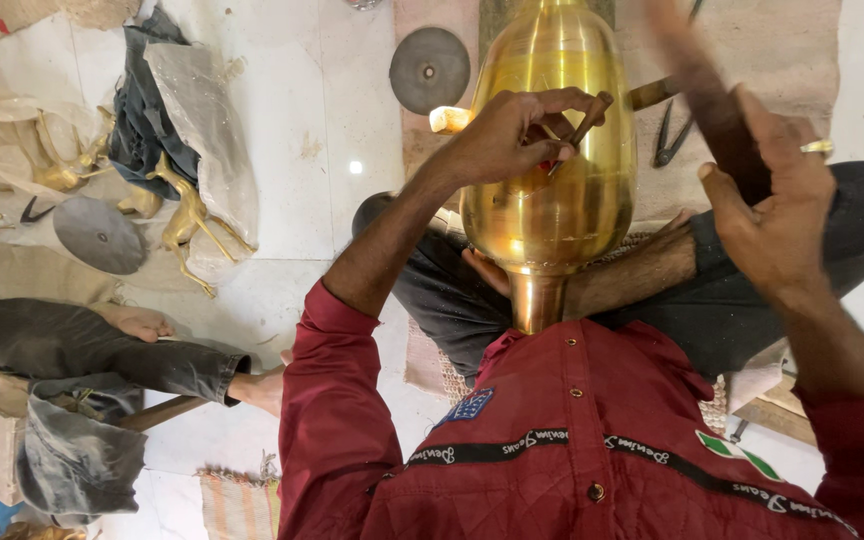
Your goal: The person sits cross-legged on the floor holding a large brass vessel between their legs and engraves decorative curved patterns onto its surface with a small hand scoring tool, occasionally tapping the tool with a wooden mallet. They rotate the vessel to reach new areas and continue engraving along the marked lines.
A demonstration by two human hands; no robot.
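Chiselling on the brass vase (pixel 549 150) looks mid-course: left hand (pixel 512 135) pinches a chisel (pixel 580 128) against it, right hand (pixel 772 215) grips a blurred mallet (pixel 697 75).

Brass vase (pixel 550 180) glossy, smooth; wood mallet (pixel 707 95) matt; shirt (pixel 572 450) quilted cloth; floor (pixel 292 130) polished stone
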